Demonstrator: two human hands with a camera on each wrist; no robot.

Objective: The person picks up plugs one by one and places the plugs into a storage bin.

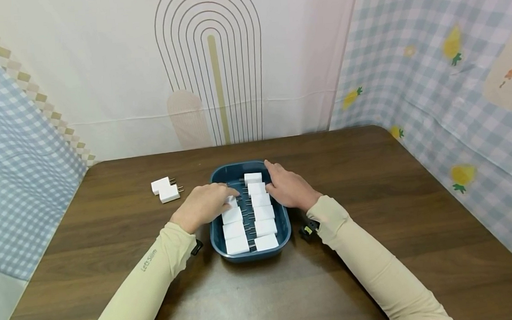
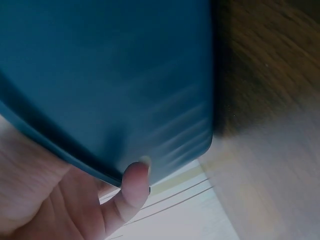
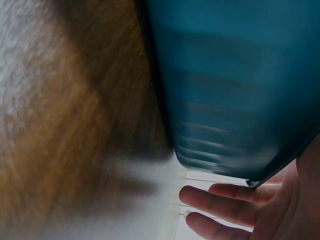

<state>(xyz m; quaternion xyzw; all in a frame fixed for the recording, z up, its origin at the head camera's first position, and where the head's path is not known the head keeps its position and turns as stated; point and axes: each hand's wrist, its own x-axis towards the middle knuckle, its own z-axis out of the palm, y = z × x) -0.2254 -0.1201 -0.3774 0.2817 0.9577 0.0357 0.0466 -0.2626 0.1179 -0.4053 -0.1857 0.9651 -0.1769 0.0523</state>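
Inside a dark blue plastic basin (image 1: 252, 256), white two-prong charger plugs stand in two rows, the prongs facing inward. My left hand (image 1: 205, 203) reaches over the left rim and holds a charger plug (image 1: 230, 200) at the far end of the left row, between thumb and index finger; the fingers partly cover it. In the left wrist view, a fingertip (image 2: 136, 182) hangs outside the basin wall. My right hand (image 1: 290, 187) rests on the right rim near the far corner. Its fingers (image 3: 215, 202) extend loosely outside the wall in the right wrist view.
Two more white charger plugs (image 1: 168, 190) lie together on the brown wooden table (image 1: 122, 229), left of the basin. A white printed cloth (image 1: 122, 90) hangs behind the table, with checked cloth (image 1: 411, 84) at the sides. Each wrist wears a dark device.
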